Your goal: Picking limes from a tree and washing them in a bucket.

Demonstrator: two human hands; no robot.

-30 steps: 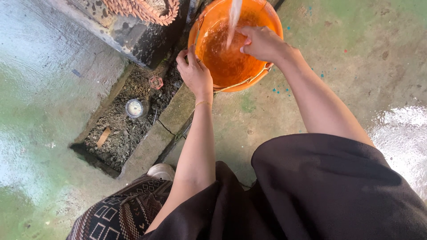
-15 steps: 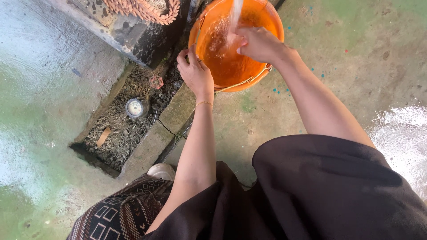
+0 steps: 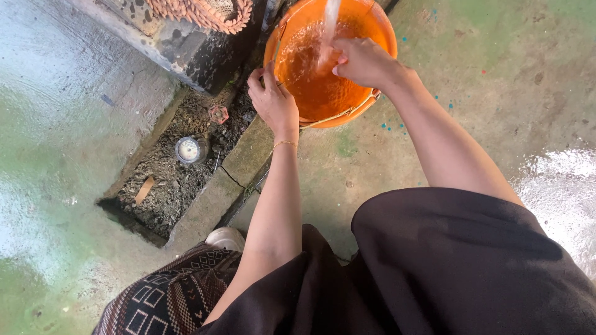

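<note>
An orange plastic bucket (image 3: 366, 28) stands on the concrete floor at the top of the view, partly filled with water. A stream of water (image 3: 329, 25) falls into it from above. My left hand (image 3: 272, 99) grips the bucket's near-left rim. My right hand (image 3: 366, 61) reaches over the bucket with its fingers curled in the falling water, and I cannot see anything in them. A thin wire handle (image 3: 338, 115) lies along the bucket's near side.
A sunken pit of dirt (image 3: 180, 167) with a round water meter (image 3: 188, 150) and a red valve (image 3: 218, 114) lies left of the bucket, edged by a cracked concrete curb (image 3: 214, 198). A wet, bright patch (image 3: 562, 186) covers the floor at the right.
My right hand has shifted slightly within the water stream. The left hand stays on the rim, and the bucket has not moved.
</note>
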